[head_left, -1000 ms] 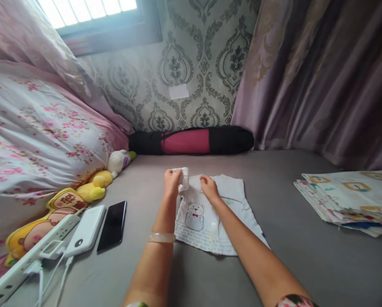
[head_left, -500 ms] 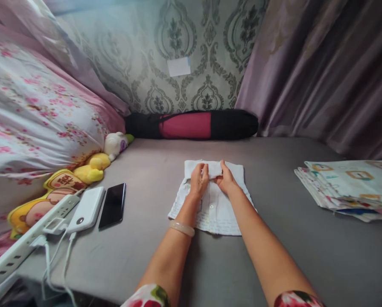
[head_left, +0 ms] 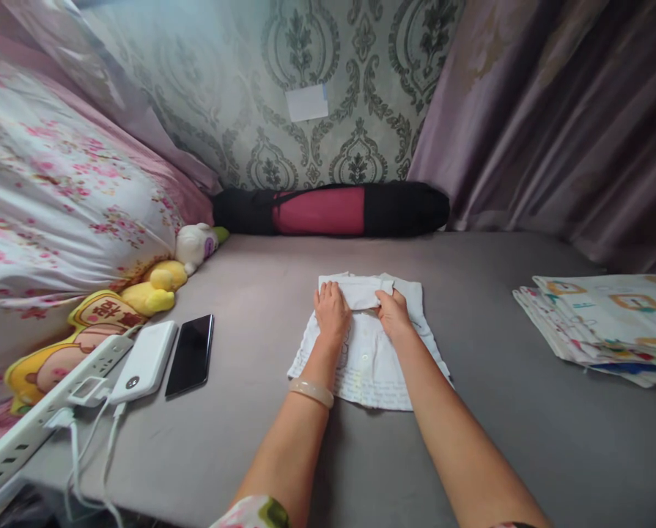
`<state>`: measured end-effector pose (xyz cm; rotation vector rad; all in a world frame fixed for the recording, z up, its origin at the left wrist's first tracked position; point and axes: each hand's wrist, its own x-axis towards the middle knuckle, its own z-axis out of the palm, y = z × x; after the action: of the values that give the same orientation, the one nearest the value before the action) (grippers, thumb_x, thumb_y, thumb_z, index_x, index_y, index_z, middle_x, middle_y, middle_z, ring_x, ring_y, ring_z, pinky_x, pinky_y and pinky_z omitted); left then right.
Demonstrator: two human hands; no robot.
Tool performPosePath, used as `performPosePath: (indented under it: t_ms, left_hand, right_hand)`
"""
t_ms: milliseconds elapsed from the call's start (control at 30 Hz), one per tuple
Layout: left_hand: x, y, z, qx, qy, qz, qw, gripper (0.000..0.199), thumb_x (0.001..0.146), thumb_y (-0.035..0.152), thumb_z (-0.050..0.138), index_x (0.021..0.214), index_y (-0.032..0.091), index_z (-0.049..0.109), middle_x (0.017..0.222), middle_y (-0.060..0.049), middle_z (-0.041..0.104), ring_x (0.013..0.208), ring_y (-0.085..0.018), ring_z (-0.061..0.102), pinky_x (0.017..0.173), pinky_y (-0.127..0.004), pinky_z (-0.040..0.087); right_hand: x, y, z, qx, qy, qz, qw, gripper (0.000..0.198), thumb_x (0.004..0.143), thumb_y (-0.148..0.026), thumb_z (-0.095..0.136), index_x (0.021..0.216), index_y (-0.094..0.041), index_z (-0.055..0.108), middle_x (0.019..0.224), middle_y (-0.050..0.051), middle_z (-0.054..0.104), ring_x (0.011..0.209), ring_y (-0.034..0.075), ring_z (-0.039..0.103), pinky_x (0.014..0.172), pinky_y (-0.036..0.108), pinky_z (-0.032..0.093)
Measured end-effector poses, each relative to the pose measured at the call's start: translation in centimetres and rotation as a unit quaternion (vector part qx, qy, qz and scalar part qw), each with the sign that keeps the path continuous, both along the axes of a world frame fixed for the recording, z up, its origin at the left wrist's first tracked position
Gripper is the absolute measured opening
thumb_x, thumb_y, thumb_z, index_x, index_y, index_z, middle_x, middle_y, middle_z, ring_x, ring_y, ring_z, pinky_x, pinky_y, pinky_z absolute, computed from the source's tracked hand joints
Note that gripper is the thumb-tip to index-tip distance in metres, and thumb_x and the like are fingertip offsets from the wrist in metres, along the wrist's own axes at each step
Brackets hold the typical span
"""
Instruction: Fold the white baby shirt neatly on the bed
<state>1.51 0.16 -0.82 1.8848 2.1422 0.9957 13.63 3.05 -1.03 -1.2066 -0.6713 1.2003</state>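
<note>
**Both hands on a small white shirt, top edge folded over**

Head view: the person's left hand (head_left: 332, 312) and right hand (head_left: 394, 315) rest side by side on a small white shirt (head_left: 369, 359) spread flat on the grey bed surface (head_left: 498, 411). The fingers of both are curled narrowly, pinching a folded band of cloth (head_left: 360, 291) at the garment's far end; the palms press the fabric beneath. The shirt lies directly under and just beyond the hands, its long axis running away from the person, hem nearest the wrists and folded end pointing toward the black-and-pink roll (head_left: 330, 209) against the wall.

A likely slip, judged from this pose: the thin cloth could spring open or skew if either hand lets go unevenly, since nothing else weighs the fold down (the fabric looks light).

Left of the left hand lie a black phone (head_left: 190, 354) and a white power bank (head_left: 145, 361), touching. Well to the right of the right hand sits a stack of folded printed cloths (head_left: 602, 323).
</note>
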Motion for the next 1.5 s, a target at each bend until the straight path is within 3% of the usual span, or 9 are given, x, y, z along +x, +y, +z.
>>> performPosePath:
  t_ms: [100,200,300,467,667,800,900,1333,1500]
  left_hand:
    - [0.1,0.2,-0.3,-0.013,0.009,-0.003,1.0,0.042,0.094,0.021,0.035,0.131,0.014,0.054,0.143,-0.018,0.05,0.139,-0.031,0.038,0.117,-0.052,0.019]
    - [0.2,0.2,-0.4,-0.028,0.033,-0.009,0.999,0.045,0.096,0.028,0.036,0.134,0.012,0.053,0.146,-0.019,0.047,0.141,-0.032,0.036,0.117,-0.053,0.019]
    - [0.3,0.1,-0.3,-0.042,0.079,-0.006,0.996,0.05,0.098,0.035,0.034,0.138,0.011,0.05,0.148,-0.019,0.043,0.142,-0.032,0.033,0.117,-0.054,0.019]
    - [0.3,-0.2,-0.3,-0.058,0.158,0.002,0.986,0.055,0.1,0.042,0.026,0.14,0.012,0.048,0.15,-0.016,0.042,0.142,-0.03,0.033,0.117,-0.052,0.021]
    - [0.5,-0.2,0.0,-0.055,0.178,-0.001,0.982,0.054,0.1,0.04,0.025,0.138,0.011,0.049,0.148,-0.016,0.045,0.142,-0.031,0.034,0.117,-0.055,0.021]
    - [0.9,0.3,0.9,-0.033,0.185,-0.035,0.982,0.051,0.1,0.036,0.025,0.138,0.01,0.048,0.148,-0.015,0.045,0.142,-0.029,0.034,0.119,-0.053,0.019]
    - [0.8,0.8,1.0,-0.032,0.189,-0.069,0.979,0.049,0.1,0.032,0.025,0.138,0.012,0.048,0.147,-0.012,0.048,0.141,-0.026,0.036,0.118,-0.049,0.022]
    - [-0.4,1.3,-0.3,-0.089,0.222,-0.106,0.965,0.052,0.101,0.035,0.024,0.145,0.014,0.041,0.151,-0.013,0.042,0.141,-0.028,0.036,0.116,-0.047,0.027]
    - [-0.5,1.0,-0.3,-0.029,0.206,-0.091,0.974,0.053,0.101,0.036,0.023,0.145,0.013,0.042,0.15,-0.014,0.042,0.141,-0.027,0.036,0.116,-0.046,0.027]
  right_hand:
    - [0.9,-0.1,0.1,-0.011,-0.203,-0.038,0.978,0.033,0.067,-0.02,0.055,0.098,-0.015,0.065,0.089,0.006,0.072,0.084,0.023,0.067,0.078,0.034,0.055]
    - [1.4,-0.6,1.2,-0.038,-0.379,-0.042,0.924,0.04,0.073,-0.021,0.054,0.111,-0.013,0.063,0.103,0.013,0.071,0.098,0.027,0.065,0.088,0.036,0.05]
    - [1.4,-1.5,2.5,-0.055,-0.482,-0.012,0.874,0.047,0.081,-0.02,0.051,0.126,-0.013,0.055,0.112,0.015,0.068,0.106,0.029,0.063,0.092,0.035,0.047]
    - [1.2,-2.4,2.7,-0.038,-0.578,0.003,0.815,0.052,0.087,-0.02,0.048,0.137,-0.011,0.042,0.121,0.017,0.064,0.11,0.029,0.061,0.088,0.036,0.046]
    - [1.1,-2.5,2.3,0.04,-0.669,-0.038,0.741,0.044,0.09,-0.019,0.046,0.132,-0.007,0.048,0.13,0.022,0.056,0.119,0.031,0.053,0.095,0.038,0.042]
    - [0.1,-2.5,1.7,0.137,-0.696,0.042,0.704,0.043,0.096,-0.02,0.033,0.135,-0.009,0.049,0.141,0.018,0.051,0.134,0.027,0.041,0.11,0.042,0.029]
    - [-0.5,-2.7,0.9,0.154,-0.711,0.119,0.675,0.047,0.099,-0.021,0.026,0.138,-0.012,0.05,0.147,0.014,0.047,0.142,0.026,0.032,0.116,0.047,0.017]
    - [-0.9,-3.4,1.1,0.078,-0.731,0.162,0.658,0.053,0.098,-0.029,0.026,0.146,-0.014,0.043,0.153,0.007,0.039,0.143,0.026,0.029,0.116,0.047,0.017]
    - [-0.4,-3.0,1.8,0.066,-0.723,0.2,0.658,0.054,0.098,-0.031,0.026,0.146,-0.013,0.041,0.154,0.01,0.038,0.143,0.026,0.03,0.116,0.047,0.018]
